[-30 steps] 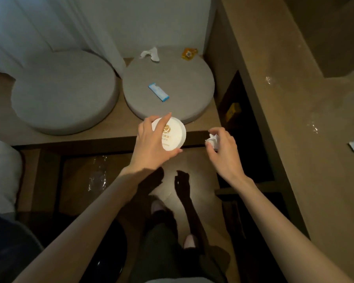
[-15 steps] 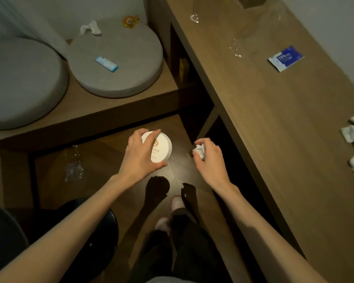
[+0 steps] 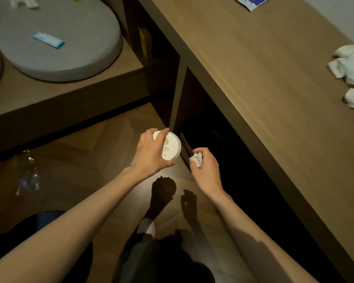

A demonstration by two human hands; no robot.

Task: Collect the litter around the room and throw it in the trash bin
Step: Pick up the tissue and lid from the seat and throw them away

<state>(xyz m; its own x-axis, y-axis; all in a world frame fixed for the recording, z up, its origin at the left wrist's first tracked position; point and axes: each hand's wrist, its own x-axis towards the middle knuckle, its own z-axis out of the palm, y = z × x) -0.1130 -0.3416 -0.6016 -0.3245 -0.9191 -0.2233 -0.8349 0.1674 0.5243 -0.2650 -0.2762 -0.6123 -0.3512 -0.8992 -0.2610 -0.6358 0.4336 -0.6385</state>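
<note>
A: What did you see in the hands when you looked at the head view?

B: I saw the left hand (image 3: 151,152) closed around a round white container (image 3: 170,145). The fingers were curled over its top edge and the thumb pressed it from below, so it was clamped firmly. It had a gold mark on the face, but I could not read it. The right hand (image 3: 205,170) was just beside it, not touching, and its fingers were pinched together on a small crumpled white tissue (image 3: 197,159).

A: And where was the other litter?

B: Both hands were held above the wooden floor (image 3: 86,160), near the front edge of the long wooden desk (image 3: 264,82). On the desk, at the right border, I saw a pile of crumpled white tissues (image 3: 350,74). At the far end of it a blue and white sachet (image 3: 252,1) lay flat, partly cut off by the frame. On the low platform to the left there was a grey round cushion (image 3: 70,58), and on it lay a thin blue packet (image 3: 48,40) and, at the far rim, a white tissue scrap (image 3: 23,2). A clear plastic bottle (image 3: 28,174) lay on the floor under the platform edge; it was dim, so I could not tell more.

A: Did you see the bin?

B: At the lower left there was something dark and round, but I could not tell what it was.
</note>
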